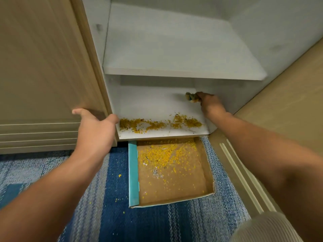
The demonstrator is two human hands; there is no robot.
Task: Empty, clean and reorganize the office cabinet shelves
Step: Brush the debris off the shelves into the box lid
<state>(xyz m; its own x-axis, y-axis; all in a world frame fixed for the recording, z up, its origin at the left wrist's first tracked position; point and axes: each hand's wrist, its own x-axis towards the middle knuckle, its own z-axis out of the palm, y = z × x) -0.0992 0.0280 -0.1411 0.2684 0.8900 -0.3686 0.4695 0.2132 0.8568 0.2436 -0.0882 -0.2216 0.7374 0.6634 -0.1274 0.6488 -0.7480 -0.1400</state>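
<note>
Yellow crumbs (157, 124) along the bottom shelf's (153, 103) front edge look light and scatter-prone — best swept gently by the soft cloth (191, 97) the right hand (209, 103) grips — while the left hand (95, 126), fingers relaxed, steadies the cabinet door (43, 67).

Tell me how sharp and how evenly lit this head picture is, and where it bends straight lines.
Head view: the yellow crumbs on the bottom shelf and in the cardboard box are fairly sharp; the cloth in the right hand is smeared; the shelf's back corner lies in shadow; wide-angle bending bows the cabinet door that the left hand touches; no glare.
</note>
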